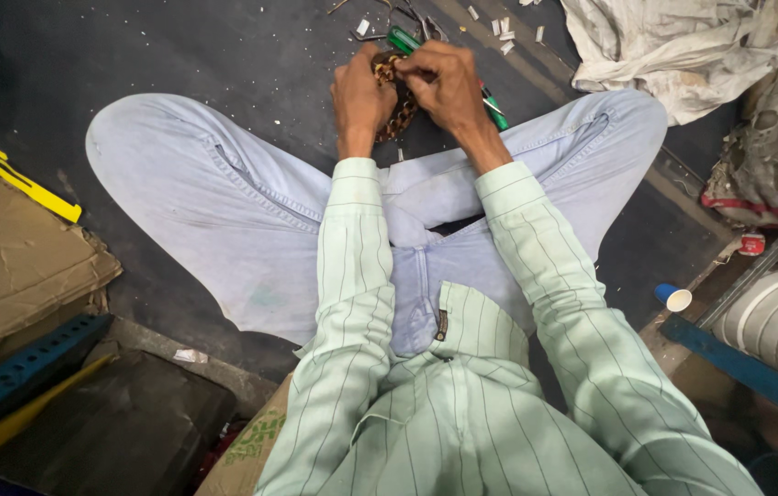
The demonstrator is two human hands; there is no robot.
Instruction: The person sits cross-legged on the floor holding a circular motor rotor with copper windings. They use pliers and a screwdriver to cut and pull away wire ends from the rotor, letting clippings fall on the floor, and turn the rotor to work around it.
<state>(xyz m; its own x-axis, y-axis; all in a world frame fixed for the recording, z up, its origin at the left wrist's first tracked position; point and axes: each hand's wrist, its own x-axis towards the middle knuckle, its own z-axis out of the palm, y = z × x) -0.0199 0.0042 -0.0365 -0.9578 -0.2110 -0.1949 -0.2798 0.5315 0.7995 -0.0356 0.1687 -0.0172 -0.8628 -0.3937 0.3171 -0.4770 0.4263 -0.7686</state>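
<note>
At the top centre of the frame, the left hand (361, 96) and right hand (444, 83) are both gripping a brown woven bundle (398, 106) above the dark floor (178, 55).

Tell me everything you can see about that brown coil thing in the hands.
The coil looks like a wound bundle of brownish copper-coloured wire with dark gaps, roughly oval and standing on edge above the dark floor. The left hand grips its left side; the right hand covers its top. Most of it is hidden by fingers.
</note>
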